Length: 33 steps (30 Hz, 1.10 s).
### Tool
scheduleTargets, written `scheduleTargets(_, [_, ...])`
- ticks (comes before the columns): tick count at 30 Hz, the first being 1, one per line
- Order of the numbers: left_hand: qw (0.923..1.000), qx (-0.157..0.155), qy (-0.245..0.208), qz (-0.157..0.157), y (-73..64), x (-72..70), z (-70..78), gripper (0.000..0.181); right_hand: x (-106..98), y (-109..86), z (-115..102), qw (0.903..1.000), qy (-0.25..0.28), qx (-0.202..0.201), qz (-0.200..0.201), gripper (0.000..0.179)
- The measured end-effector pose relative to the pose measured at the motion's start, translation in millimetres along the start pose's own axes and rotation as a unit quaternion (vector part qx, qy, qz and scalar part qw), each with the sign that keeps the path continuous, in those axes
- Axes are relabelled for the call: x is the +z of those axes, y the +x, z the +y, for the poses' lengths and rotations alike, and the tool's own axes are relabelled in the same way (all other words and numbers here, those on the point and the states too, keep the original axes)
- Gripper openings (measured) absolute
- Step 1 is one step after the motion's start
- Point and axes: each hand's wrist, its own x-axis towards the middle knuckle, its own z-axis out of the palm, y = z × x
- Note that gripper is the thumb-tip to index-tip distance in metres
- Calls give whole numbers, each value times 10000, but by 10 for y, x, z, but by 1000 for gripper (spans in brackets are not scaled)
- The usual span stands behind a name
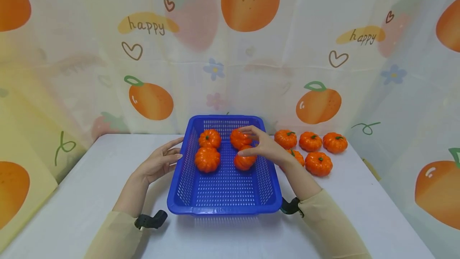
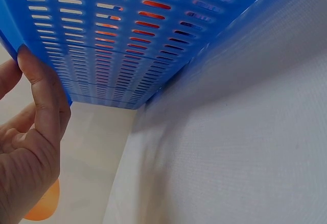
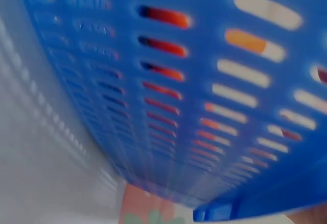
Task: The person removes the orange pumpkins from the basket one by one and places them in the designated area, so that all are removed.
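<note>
- Right hand [image 1: 265, 146]: fingers spread, looks released; orange pumpkins [image 1: 245, 163] right under it, inside blue basket [image 1: 224, 211].
- Left hand [image 1: 160, 161]: loose against rim, basket to its right.
- Pumpkins: probably light, stiff, slick; pinch ribbed sides.

**Four pumpkins [image 1: 207, 160] in blue basket [image 1: 224, 210]**

Orange and ribbed, they sit in two pairs, left and right, toward the far end of the slotted, rectangular basket. Five more pumpkins [image 1: 318, 164] cluster beyond its right side.
</note>
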Motion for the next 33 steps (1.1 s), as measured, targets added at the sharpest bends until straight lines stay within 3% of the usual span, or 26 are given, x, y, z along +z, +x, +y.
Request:
scheduleTargets(7, [10000,-4,66,-6,9,-1,1,72,128,108,45,9994,-264,-173,-130,79])
scheduleTargets(13, [9999,-42,91,-16,6,3,11,73,212,177,105,9980,-571,-183,-215,77])
scheduleTargets(19, [10000,-22,35,-36,-4,-1,11,73,265,211,100,9896,-1418,-207,-148,77])
scheduleTargets(28, [10000,-14,61,20,-4,-3,20,73,316,252,143,9766,-2144,110,-102,73])
scheduleTargets(33, [10000,-28,82,19,-8,7,14,73,344,256,158,9749,-2204,304,27,76])
